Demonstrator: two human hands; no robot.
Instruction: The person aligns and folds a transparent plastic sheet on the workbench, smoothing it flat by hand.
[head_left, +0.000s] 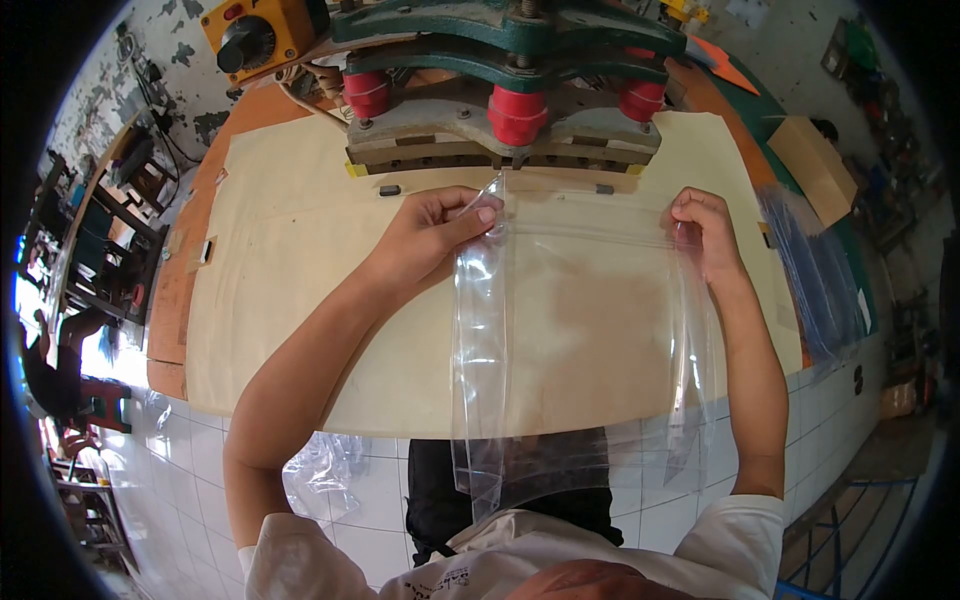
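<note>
A clear plastic sheet, folded along its sides like a bag (pixel 590 320), lies on the cream table cover and hangs over the front edge toward my lap. My left hand (pixel 450 225) pinches its upper left corner between thumb and fingers, just below the machine's bar. At the upper right corner, my right hand (pixel 705 225) has its fingers curled on the plastic. The pressing machine (pixel 505 155), with a grey metal bar, red insulators and green arms, stands directly beyond the sheet's top edge. The plastic's corner near my left hand reaches up to the bar.
A yellow control box (pixel 258 40) with a black knob sits at the back left. Two small dark blocks lie before the bar, including a left block (pixel 390 190). Stacked plastic sheets (pixel 815 280) and a cardboard piece (pixel 812 172) are at right. Crumpled plastic (pixel 325 470) lies below the table.
</note>
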